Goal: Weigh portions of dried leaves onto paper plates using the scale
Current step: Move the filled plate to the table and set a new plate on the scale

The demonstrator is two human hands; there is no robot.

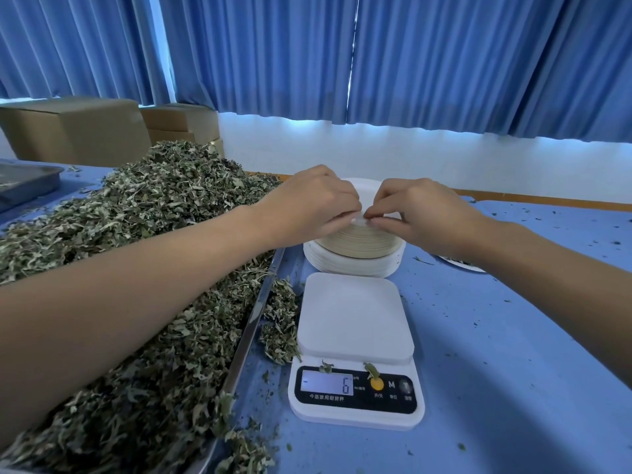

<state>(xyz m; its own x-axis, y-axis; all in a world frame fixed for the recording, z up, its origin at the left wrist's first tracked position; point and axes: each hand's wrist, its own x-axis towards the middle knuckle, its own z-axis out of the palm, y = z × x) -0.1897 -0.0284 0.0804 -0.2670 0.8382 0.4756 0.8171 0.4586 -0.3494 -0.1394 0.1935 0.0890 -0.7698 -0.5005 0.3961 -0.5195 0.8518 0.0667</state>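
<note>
**Both hands at the plate stack.** The stack of paper plates (355, 265) is standing on the blue worktop (496, 336), just behind the scale (355, 323). I am bringing the left hand (307, 203) and the right hand (422, 213) together over the near rim of the stack. The fingers (345, 213) of both hands are curling in and pinching the edge of the top plate (366, 195), with the fingertips almost meeting.

The scale is sitting nearest to me. Its display is showing a 6 with a minus mark, and two leaf scraps are lying on its front panel.

The dried leaves (136, 217) are lying heaped in a metal tray (254, 316) on my left, passing under my left forearm. A few clumps are spilling onto the worktop beside the scale.

A further plate (461, 265) carrying leaves is partly showing behind my right wrist. Blue curtains (410, 63) are hanging along the back, with cardboard boxes (75, 131) standing at far left.
</note>
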